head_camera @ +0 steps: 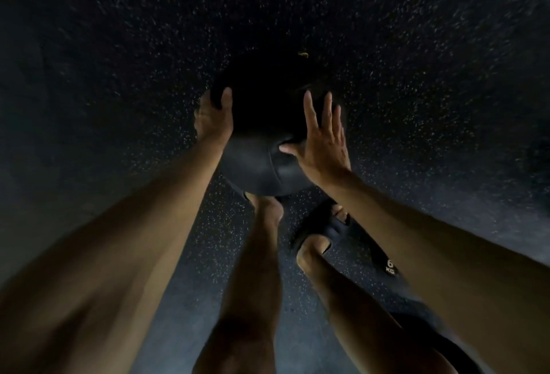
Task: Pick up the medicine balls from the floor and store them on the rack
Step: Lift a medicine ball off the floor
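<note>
A black medicine ball (262,147) is low over the dark floor, right in front of my feet. My left hand (212,114) clasps its left side with the thumb over the top. My right hand (321,141) presses flat on its right side, fingers spread and thumb on the ball. Whether the ball rests on the floor or is lifted off it I cannot tell. A second black ball marked "6 KG" (387,263) lies on the floor by my right foot, mostly hidden behind my right forearm.
Dark speckled rubber floor (416,76) fills the view. My right foot wears a black slide sandal (324,229); my left foot (268,210) is partly hidden under the held ball. A small yellow scrap (303,53) lies beyond the ball. No rack is in view.
</note>
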`<state>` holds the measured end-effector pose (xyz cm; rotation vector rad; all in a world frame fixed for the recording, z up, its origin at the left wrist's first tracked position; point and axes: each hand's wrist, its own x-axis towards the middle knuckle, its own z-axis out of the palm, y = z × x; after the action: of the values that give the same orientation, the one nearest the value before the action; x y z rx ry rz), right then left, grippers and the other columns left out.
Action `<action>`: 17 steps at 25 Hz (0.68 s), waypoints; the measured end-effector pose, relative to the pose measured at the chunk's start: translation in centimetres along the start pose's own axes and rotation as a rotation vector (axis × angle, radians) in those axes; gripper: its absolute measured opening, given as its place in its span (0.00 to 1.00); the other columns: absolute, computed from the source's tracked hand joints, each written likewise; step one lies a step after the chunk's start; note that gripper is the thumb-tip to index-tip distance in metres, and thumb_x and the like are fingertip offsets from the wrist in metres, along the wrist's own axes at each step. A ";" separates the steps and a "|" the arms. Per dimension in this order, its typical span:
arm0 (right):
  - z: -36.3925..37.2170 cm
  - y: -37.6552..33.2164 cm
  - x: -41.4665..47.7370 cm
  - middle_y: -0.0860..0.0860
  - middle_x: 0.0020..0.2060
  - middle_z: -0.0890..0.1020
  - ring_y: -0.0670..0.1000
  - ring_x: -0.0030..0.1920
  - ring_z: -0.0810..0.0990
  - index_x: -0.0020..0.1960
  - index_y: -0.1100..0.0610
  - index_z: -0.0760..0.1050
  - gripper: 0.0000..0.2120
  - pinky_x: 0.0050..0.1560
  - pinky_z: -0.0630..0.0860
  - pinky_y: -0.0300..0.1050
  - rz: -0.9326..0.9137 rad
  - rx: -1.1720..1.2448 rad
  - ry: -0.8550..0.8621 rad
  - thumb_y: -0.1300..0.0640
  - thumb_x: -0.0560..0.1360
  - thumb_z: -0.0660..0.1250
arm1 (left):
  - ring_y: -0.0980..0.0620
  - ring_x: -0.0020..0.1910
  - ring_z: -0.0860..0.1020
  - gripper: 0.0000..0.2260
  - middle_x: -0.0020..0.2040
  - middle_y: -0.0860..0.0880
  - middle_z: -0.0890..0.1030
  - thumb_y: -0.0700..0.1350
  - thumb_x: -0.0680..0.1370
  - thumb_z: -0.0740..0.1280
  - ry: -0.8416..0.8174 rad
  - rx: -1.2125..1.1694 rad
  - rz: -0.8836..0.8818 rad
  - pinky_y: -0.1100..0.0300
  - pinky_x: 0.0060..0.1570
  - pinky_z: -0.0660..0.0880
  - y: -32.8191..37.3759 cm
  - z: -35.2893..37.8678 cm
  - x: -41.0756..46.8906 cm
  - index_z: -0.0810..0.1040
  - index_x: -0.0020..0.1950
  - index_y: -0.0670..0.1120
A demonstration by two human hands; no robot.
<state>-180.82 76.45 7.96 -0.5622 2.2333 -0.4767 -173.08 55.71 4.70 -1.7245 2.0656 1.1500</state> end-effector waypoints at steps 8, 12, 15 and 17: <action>-4.8 -8.0 13.5 0.58 0.82 0.51 0.62 0.81 0.49 0.83 0.52 0.48 0.38 0.79 0.51 0.61 0.324 0.172 0.132 0.35 0.81 0.56 | 0.33 0.79 0.44 0.48 0.81 0.42 0.39 0.71 0.71 0.65 -0.183 0.227 0.345 0.33 0.73 0.52 1.0 -1.2 -2.6 0.41 0.81 0.59; -4.4 -7.8 10.6 0.59 0.81 0.53 0.60 0.80 0.51 0.82 0.52 0.52 0.40 0.77 0.58 0.62 0.069 0.099 0.173 0.36 0.78 0.63 | 0.32 0.79 0.47 0.47 0.82 0.43 0.40 0.64 0.73 0.70 -0.241 0.254 0.223 0.34 0.72 0.58 4.3 -3.8 3.3 0.40 0.81 0.61; -3.0 -7.9 7.8 0.57 0.82 0.41 0.59 0.81 0.41 0.83 0.47 0.40 0.52 0.79 0.51 0.63 -0.020 -0.016 0.050 0.34 0.73 0.70 | 0.33 0.78 0.54 0.45 0.82 0.43 0.46 0.63 0.73 0.71 -0.285 0.250 0.141 0.34 0.70 0.63 5.6 -6.3 8.2 0.43 0.80 0.64; -2.7 -9.4 9.0 0.56 0.81 0.37 0.59 0.81 0.37 0.82 0.46 0.35 0.58 0.79 0.49 0.66 -0.018 -0.086 0.022 0.37 0.70 0.74 | 0.36 0.76 0.61 0.43 0.80 0.42 0.56 0.64 0.73 0.70 -0.254 0.247 0.095 0.38 0.68 0.66 5.9 -7.7 10.6 0.48 0.80 0.62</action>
<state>-186.07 64.29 8.99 -0.6245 2.2800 -0.3991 -179.18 42.72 5.93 -1.3093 2.0509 1.0273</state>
